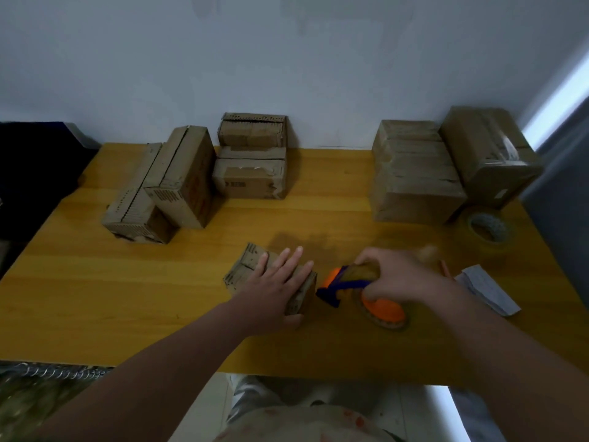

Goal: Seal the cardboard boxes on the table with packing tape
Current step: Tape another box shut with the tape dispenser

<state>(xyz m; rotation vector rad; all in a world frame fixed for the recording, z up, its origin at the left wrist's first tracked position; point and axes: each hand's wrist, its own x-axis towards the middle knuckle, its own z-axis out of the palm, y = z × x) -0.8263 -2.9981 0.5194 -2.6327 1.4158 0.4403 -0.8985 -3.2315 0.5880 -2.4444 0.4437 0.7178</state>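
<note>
Cardboard box sits near-centre on table. Left hand presses flat on top, fingers straight. Right hand is clenched round tape dispenser, just right of box. Risk: box slides or tape lands skewed if press slackens. Spare tape roll and paper slip lie right, box stacks far; nothing blocks.

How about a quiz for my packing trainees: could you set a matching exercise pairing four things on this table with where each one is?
Things:
1 small box
2 tape dispenser
3 loose tape roll
4 white paper

Places:
A gripped by the right hand
B just in front of the large boxes, far right
C under the flat left hand
D at the near right edge of the table

Pairs: 1-C, 2-A, 3-B, 4-D
</note>
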